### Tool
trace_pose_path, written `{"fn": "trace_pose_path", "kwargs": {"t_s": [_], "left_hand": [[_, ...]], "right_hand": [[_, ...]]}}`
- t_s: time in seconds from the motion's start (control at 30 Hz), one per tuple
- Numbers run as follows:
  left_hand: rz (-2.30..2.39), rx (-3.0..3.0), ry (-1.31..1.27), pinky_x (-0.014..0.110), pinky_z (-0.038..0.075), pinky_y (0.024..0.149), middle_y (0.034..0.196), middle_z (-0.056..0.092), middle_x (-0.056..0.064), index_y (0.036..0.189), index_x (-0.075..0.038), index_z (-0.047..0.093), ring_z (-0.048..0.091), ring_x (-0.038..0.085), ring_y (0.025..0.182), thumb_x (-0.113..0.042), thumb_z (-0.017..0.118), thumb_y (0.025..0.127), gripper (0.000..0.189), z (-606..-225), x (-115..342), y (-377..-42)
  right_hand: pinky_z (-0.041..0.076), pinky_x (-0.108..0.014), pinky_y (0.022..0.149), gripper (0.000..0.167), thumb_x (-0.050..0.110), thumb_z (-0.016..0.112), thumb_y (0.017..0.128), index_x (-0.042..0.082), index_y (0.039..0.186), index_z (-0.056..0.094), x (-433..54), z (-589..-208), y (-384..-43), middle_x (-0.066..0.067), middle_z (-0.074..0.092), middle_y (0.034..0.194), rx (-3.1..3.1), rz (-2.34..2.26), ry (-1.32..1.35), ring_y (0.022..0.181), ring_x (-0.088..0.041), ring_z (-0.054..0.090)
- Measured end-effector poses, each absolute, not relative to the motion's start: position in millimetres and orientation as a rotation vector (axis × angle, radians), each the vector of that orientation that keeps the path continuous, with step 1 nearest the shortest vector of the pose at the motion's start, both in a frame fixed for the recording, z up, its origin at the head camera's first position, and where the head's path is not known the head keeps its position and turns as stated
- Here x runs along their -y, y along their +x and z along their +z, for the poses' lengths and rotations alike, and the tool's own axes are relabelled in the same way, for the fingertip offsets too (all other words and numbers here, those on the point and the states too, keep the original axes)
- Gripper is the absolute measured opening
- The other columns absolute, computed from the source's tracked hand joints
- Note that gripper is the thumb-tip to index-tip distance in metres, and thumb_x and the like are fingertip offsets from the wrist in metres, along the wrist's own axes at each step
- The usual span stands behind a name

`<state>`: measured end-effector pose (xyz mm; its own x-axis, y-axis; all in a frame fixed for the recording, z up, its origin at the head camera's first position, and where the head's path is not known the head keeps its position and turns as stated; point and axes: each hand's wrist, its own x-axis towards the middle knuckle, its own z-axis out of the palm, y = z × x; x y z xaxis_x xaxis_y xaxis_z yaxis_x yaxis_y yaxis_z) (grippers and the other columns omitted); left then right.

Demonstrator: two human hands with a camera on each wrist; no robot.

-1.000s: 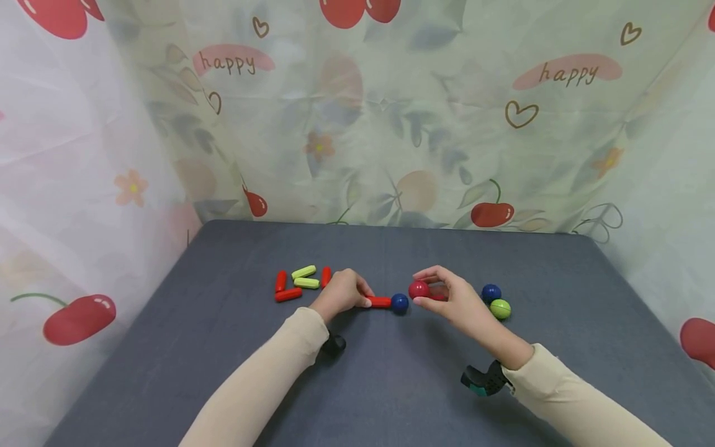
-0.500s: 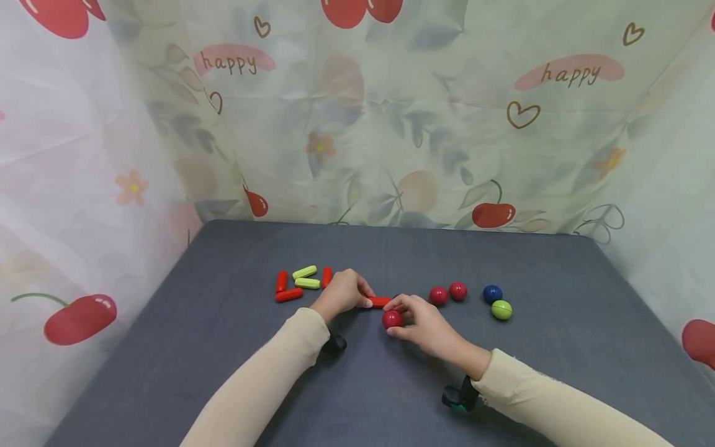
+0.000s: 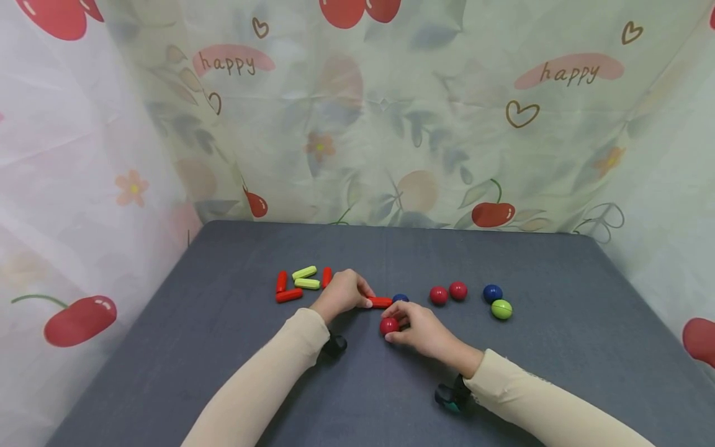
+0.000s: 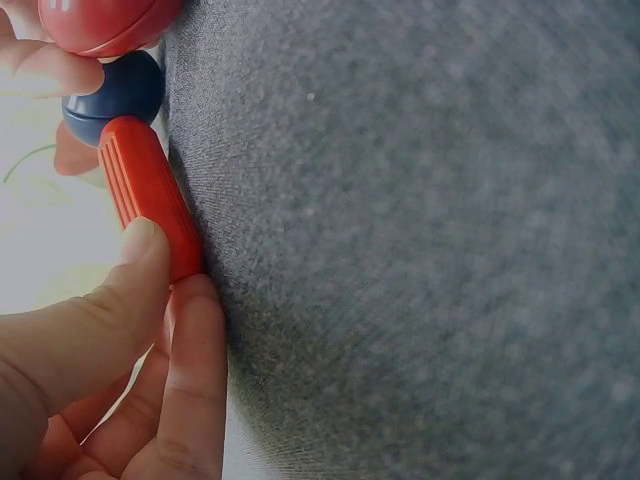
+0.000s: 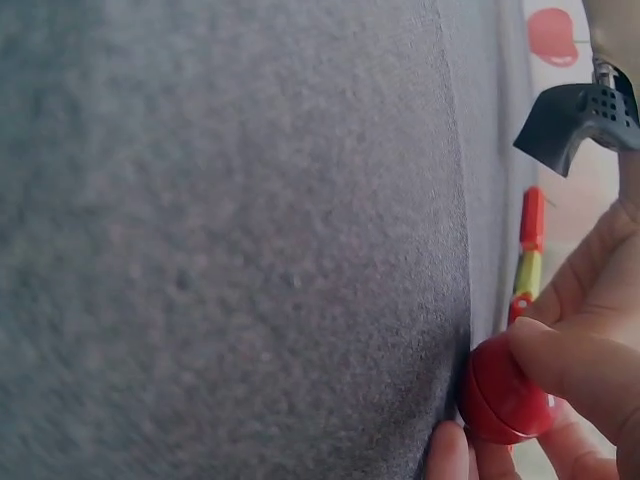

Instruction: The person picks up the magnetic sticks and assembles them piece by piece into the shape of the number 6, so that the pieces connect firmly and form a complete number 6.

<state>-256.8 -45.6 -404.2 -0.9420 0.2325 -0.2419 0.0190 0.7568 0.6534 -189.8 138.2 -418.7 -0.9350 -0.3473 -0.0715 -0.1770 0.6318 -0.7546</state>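
My left hand pinches one end of a short red rod between thumb and fingers. In the left wrist view, lengthwise ridges show on this rod, and its far end meets a blue ball. My right hand holds a glossy red ball by thumb and fingertips, on the near side of the blue ball and low over the table. A seam runs around the held red ball in the right wrist view. From the head, right fingers partly cover the blue ball.
Two red balls lie right of my hands. Further right, a blue ball sits beside a green ball. On the left are several red rods and two yellow-green rods. Patterned cloth hangs behind the dark table.
My right hand has moved left and nearer with a red ball, away from the two other red balls, then slid slightly nearer again. My left hand has stayed on the red rod.
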Motion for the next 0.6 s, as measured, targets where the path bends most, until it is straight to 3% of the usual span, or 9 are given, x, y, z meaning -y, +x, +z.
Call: {"fn": "trace_pose_path", "kwargs": {"t_s": [0.6], "left_hand": [[0.968,-2.671,0.219,0.027,0.047,0.070,0.084,0.070,-0.001,0.086,-0.014,0.078,0.055,0.016,0.078,-0.013,0.081,0.078,0.009,-404.9,45.7,-256.6]], "right_hand": [[0.055,-0.035,0.082,0.032,0.013,0.083,0.075,0.015,0.104,0.070,-139.4,-417.0,-188.8,0.001,0.070,0.095,-2.671,-1.182,-0.426,0.085,-0.012,0.065]]}}
